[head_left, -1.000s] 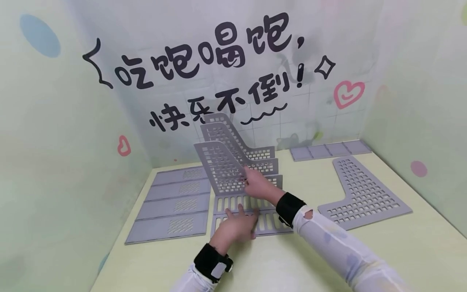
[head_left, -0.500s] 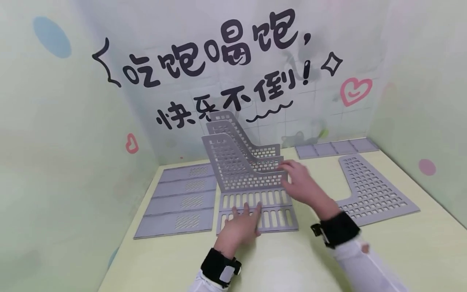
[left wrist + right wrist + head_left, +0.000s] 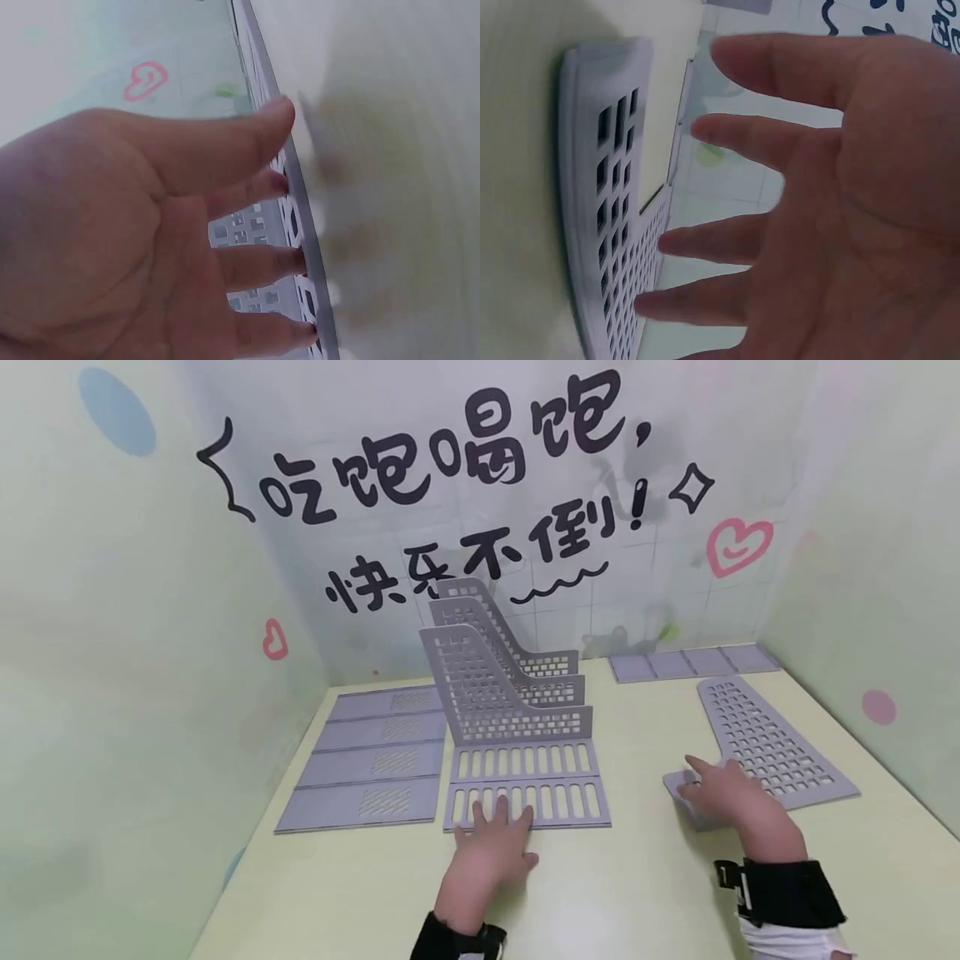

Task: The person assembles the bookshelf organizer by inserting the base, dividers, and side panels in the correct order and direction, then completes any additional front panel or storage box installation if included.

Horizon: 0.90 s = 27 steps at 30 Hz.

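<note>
My left hand (image 3: 491,852) lies with spread fingers on the front edge of a grey slotted base panel (image 3: 527,779). In the left wrist view its fingertips touch the slotted edge (image 3: 309,225), thumb raised. Three perforated side panels (image 3: 487,685) with curved, stepped tops stand upright in a row on the base. On the right, my right hand (image 3: 731,797) hovers over the narrow end of another perforated side panel (image 3: 750,735), which lies flat. The right wrist view shows spread fingers apart from that panel (image 3: 581,187), holding nothing.
A wide grey panel (image 3: 363,764) in several sections, with slanted cut-outs, lies flat left of the base. At the back right lies a narrow sectioned strip (image 3: 693,662). Printed walls (image 3: 525,568) enclose the table (image 3: 600,893) at the back and sides.
My right hand has let go of the front upright panel and moved right to above the flat perforated panel. The left hand stays on the base, its fingers shifted slightly toward the front edge.
</note>
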Motion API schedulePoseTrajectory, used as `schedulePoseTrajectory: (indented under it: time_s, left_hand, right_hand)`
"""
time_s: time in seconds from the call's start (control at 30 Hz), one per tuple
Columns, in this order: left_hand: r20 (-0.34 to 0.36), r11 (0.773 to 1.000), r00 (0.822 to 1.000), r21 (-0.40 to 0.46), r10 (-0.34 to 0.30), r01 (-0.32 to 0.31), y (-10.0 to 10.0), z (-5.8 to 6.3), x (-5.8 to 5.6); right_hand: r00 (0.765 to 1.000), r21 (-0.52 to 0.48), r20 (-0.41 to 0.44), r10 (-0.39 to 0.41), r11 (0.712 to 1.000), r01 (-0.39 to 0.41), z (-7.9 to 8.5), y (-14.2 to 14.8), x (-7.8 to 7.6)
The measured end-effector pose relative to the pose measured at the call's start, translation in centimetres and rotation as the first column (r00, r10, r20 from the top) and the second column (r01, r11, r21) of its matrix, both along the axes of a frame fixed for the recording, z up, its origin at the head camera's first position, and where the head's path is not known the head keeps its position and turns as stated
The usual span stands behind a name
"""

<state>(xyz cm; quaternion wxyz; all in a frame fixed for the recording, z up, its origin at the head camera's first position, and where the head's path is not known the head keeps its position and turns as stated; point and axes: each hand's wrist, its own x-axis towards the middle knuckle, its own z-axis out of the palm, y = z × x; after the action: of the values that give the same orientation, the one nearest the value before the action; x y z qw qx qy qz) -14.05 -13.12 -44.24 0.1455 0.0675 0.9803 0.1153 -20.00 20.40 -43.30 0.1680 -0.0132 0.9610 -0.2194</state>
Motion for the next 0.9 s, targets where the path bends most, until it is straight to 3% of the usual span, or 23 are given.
schedulePoseTrajectory:
  time_s: [0.23,0.5,0.63,0.8,0.9]
  left_hand:
    - [0.019,1.0,1.0,-0.016,0.016,-0.015,-0.2,0.7,-0.7]
    - [0.006,0.992,0.993,-0.031,0.12,-0.119,-1.0,1.3,-3.4]
    - [0.029,0.988,0.989,-0.053,0.145,-0.144,-1.4,1.4,-4.6]
    - [0.048,0.992,0.993,-0.076,0.107,-0.103,-1.0,1.6,-5.6]
    - [0.045,0.992,0.993,-0.07,0.11,-0.107,-0.6,1.4,-6.3]
  right_hand:
    - [0.999,0.05,0.028,-0.022,0.999,0.021,-1.2,-0.6,-0.4]
    - [0.972,0.023,0.12,-0.201,0.98,0.199,-0.9,-0.7,-0.8]
    - [0.981,0.013,0.108,-0.161,0.987,0.161,-0.6,-0.4,-1.3]
    - [0.994,0.058,0.088,-0.066,0.996,0.061,-1.1,-0.2,-1.6]
    - [0.995,0.092,0.079,-0.055,0.995,0.048,-1.3,0.1,-1.9]
